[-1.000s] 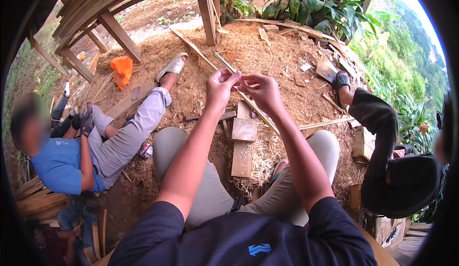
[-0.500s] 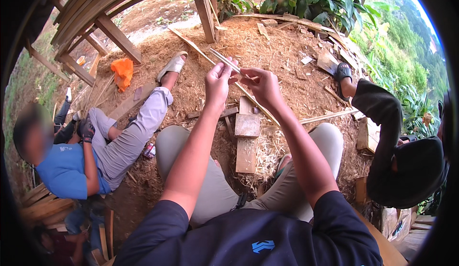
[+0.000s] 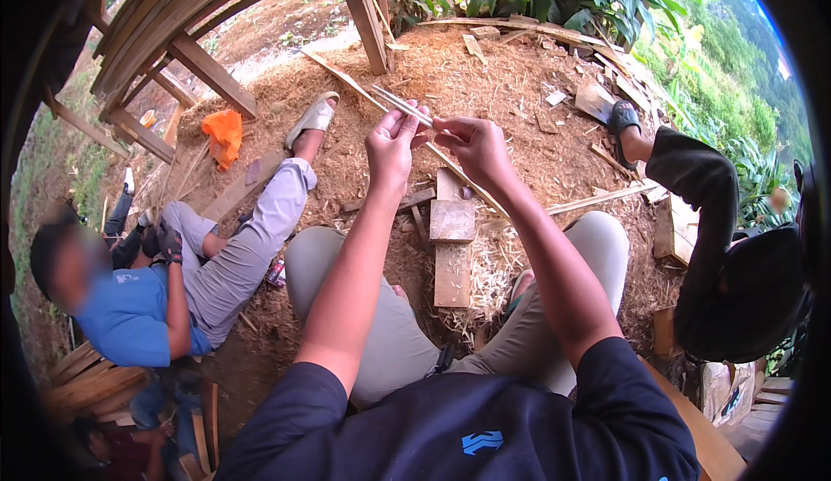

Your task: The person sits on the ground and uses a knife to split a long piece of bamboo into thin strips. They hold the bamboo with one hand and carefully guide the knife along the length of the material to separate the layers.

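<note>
Out in front of me, above the ground, both hands hold a pair of thin pale sticks (image 3: 398,103) that lie close side by side and point up to the left. My left hand (image 3: 391,145) is closed around them near the middle, fingers pinched. My right hand (image 3: 474,145) pinches their nearer end between thumb and fingers. Whether the two are separate sticks or one split piece, I cannot tell. Below my hands, between my knees, a squared wooden block (image 3: 452,221) rests on a plank (image 3: 452,278).
A long wooden strip (image 3: 338,74) slants across ground strewn with shavings. At left sits a person in a blue shirt (image 3: 130,308), near an orange plastic bag (image 3: 223,137). A person in dark clothes (image 3: 736,299) is at right. A timber frame (image 3: 212,74) stands back left.
The view has shifted slightly. Both hands keep their pinch on the sticks, and their position has barely changed.
</note>
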Available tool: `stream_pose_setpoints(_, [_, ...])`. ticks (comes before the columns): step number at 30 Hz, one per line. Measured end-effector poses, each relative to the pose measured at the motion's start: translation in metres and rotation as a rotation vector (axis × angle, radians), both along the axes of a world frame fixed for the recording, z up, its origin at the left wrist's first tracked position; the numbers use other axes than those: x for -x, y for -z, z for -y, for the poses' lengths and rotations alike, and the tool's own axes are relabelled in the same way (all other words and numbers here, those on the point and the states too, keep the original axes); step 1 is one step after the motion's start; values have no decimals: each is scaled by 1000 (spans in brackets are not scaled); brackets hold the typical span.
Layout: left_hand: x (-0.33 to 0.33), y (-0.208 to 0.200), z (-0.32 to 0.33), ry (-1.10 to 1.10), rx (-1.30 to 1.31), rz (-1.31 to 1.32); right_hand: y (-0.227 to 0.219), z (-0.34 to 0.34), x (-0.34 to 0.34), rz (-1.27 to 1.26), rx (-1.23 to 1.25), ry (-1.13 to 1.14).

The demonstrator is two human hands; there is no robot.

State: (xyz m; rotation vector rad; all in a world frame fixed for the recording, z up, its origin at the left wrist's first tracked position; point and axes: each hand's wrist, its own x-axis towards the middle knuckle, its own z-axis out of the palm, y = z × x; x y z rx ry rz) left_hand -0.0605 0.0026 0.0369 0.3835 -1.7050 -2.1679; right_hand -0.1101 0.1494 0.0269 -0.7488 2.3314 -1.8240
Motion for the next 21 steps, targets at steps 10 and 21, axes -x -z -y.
stream_pose_setpoints(10, [2,2,-1,-13,-18,-27,-9,-2,-2,-4,3,-28])
stream_pose_setpoints(21, [4,3,-5,-62,-11,-35,-17,-8,0,-98,-58,-50])
